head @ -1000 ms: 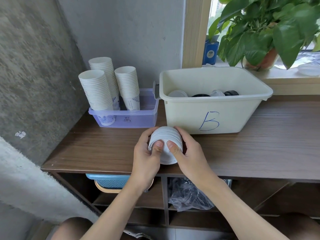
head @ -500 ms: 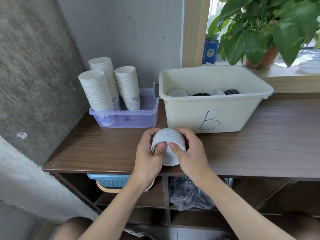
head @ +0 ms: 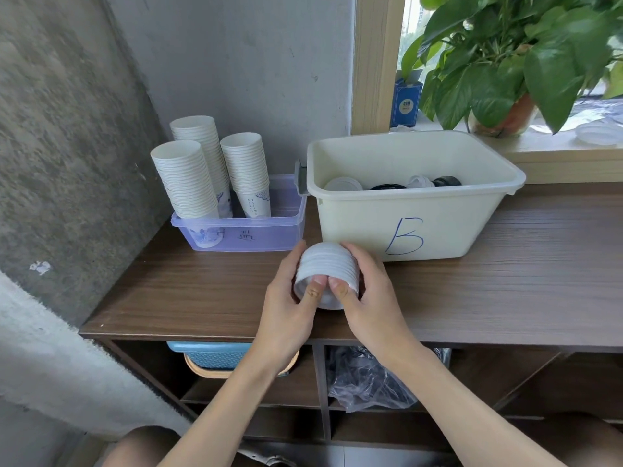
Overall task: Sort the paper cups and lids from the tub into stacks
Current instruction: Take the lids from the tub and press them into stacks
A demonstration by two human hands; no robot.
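while both hands cup stacked lids, tabletop

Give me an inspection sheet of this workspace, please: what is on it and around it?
Surface: brown wooden counter against a grey wall.
Job's things: tub marked B holds white lids and black lids; a lid stack is held on its side in front of it; three cup stacks stand in a clear bin to its left.
Clutter: plastic bag and blue basket on shelves below.
Hands: left hand and right hand both grip the lid stack.
Cables: nothing seen.
Surroundings: plant, blue box and a loose lid on the windowsill.
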